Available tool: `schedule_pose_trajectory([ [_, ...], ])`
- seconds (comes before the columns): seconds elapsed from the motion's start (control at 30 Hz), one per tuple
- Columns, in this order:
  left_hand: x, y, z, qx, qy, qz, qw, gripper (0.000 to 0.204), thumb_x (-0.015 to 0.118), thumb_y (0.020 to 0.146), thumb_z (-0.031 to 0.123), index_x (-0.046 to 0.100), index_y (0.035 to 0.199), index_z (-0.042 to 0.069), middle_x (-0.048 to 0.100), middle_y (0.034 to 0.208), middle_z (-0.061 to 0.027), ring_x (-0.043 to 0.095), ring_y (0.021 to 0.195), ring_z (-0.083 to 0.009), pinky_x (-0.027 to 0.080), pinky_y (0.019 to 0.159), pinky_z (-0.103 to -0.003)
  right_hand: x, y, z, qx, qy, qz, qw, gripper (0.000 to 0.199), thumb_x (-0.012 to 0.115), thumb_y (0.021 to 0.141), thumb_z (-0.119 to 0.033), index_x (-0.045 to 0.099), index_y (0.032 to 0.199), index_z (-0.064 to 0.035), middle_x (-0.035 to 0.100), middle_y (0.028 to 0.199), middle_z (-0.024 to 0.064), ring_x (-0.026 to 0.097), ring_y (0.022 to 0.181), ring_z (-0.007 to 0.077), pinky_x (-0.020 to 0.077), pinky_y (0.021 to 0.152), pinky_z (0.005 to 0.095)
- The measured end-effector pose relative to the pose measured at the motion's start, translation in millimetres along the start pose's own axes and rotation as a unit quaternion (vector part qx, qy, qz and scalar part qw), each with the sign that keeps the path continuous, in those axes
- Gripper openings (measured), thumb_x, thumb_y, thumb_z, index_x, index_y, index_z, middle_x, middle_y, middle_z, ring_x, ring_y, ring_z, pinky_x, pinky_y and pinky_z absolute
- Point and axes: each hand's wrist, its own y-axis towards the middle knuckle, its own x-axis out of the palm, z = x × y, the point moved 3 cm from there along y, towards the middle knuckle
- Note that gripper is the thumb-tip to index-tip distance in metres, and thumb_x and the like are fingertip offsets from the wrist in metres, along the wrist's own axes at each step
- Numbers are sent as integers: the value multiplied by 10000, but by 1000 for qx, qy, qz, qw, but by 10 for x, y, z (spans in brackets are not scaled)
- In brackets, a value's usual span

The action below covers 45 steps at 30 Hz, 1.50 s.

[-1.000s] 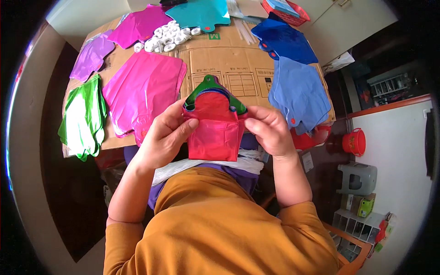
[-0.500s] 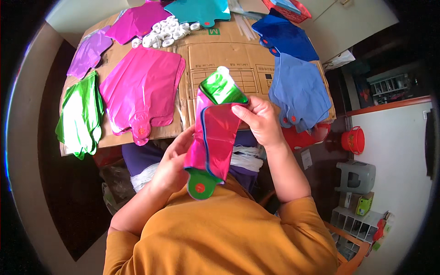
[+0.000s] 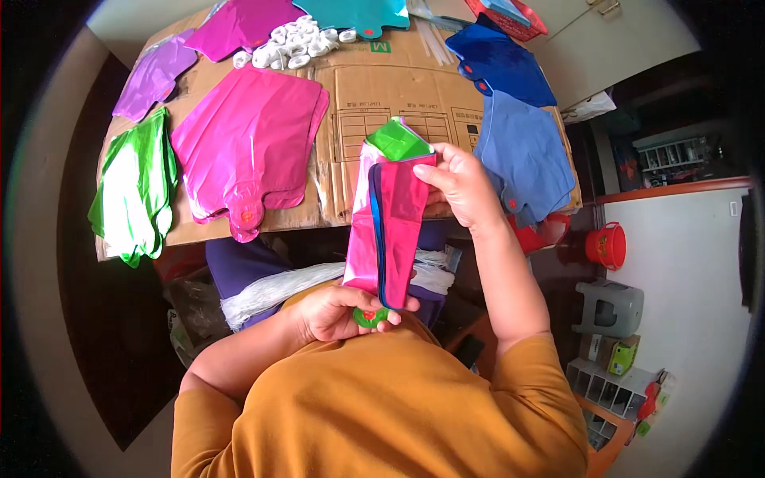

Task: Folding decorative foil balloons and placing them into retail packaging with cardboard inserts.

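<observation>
The left hand [image 3: 339, 312] pinches the bottom end of a folded bundle of shiny foil balloons, pink, blue and green [image 3: 390, 223]. The right hand [image 3: 462, 185] grips its top end. The bundle stands up between the hands, above the lap, just past the near edge of the brown cardboard sheet [image 3: 398, 88]. A flat pink foil balloon [image 3: 251, 143] lies to the left, a flat blue foil balloon [image 3: 522, 151] to the right, with bare cardboard between them.

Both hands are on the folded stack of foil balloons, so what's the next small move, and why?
Probably fold it once more lengthwise. The left hand pinches the bottom by the green valve; the right hand holds the top of the foil balloon stack, already a narrow upright strip.
</observation>
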Motion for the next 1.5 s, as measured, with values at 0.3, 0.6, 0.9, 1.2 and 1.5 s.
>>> schedule_pose_trajectory([
  [0.3, -167, -58, -10, 16, 56, 103, 993, 319, 534, 934, 52, 475, 1243, 0, 643, 1016, -146, 634, 874, -199, 509, 805, -321, -128, 109, -272, -36, -254, -43, 966, 585, 671, 863, -122, 409, 1383, -67, 619, 724, 5, 574, 587, 60, 424, 498, 200],
  [0.6, -110, 177, 180, 58, 4, 153, 987, 110, 536, 944, 100, 520, 991, 2, 600, 877, -86, 569, 764, -174, 491, 733, -307, -302, 503, -460, 73, -301, -195, 931, 310, 706, 848, -202, 608, 1116, -81, 636, 774, -43, 565, 592, 34, 405, 509, 180],
  [0.9, -80, 179, 256, 35, 126, 167, 977, 282, 587, 928, 187, 503, 1121, 0, 619, 908, -89, 587, 786, -187, 495, 736, -336, -314, 778, -472, 126, -432, -189, 873, 171, 713, 818, -224, 677, 910, -84, 574, 711, -55, 470, 586, 41, 391, 540, 208],
  [1.2, 944, -331, 1326, 268, 852, 158, 421, 176, 701, 799, 135, 670, 936, 30, 649, 820, -122, 650, 823, -257, 511, 698, -378, -269, 761, -507, 123, -447, -194, 865, 189, 728, 796, -223, 667, 873, -61, 542, 647, -48, 478, 583, 56, 377, 536, 228],
  [1.5, 557, 333, 1867, 314, 925, 56, 208, 703, 797, 672, 380, 493, 1197, 26, 485, 1285, -178, 463, 1205, -360, 366, 1022, -452, -311, 847, -490, -149, -519, -89, 837, 312, 751, 772, -230, 647, 966, -10, 615, 1021, 84, 575, 911, 182, 445, 820, 293],
])
